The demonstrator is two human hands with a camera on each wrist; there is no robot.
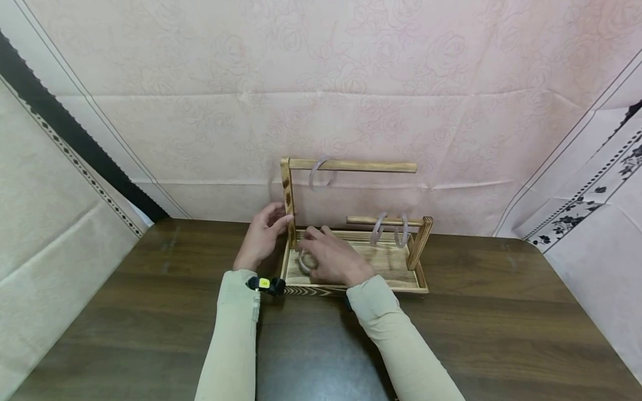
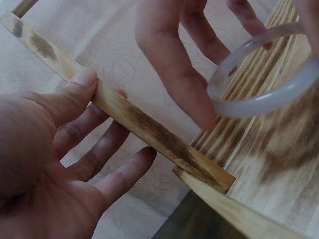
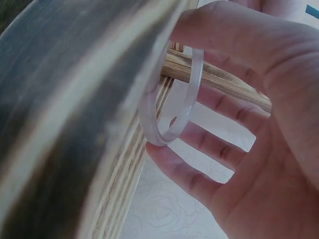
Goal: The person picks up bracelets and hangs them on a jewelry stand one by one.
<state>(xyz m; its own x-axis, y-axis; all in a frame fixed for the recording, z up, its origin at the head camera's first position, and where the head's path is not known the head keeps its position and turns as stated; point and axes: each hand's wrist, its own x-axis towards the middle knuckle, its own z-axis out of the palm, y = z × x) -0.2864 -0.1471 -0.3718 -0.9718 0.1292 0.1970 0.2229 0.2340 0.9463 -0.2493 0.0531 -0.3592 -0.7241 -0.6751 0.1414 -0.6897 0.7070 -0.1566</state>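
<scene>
A wooden rack with a tray base [image 1: 351, 289] stands on the table. My left hand [image 1: 262, 234] pinches its tall left post [image 2: 149, 129], thumb in front and fingers behind. Over the left end of the tray, my right hand [image 1: 333, 257] holds a pale translucent bangle [image 2: 269, 105] between thumb and fingers. The right wrist view shows this bangle [image 3: 193, 89] against the fingertips. One bangle [image 1: 313, 174] hangs on the upper bar [image 1: 368, 166]. Two more, a left bangle [image 1: 377, 229] and a right bangle [image 1: 403, 233], hang on the lower bar [image 1: 358, 220].
The short right post [image 1: 420, 244] carries the lower bar. Behind the rack hangs a pink floral cloth [image 1: 351, 122], close to the back edge of the brown wooden table [image 1: 491, 312]. Patterned white cloth [image 1: 592, 211] hangs at the right side.
</scene>
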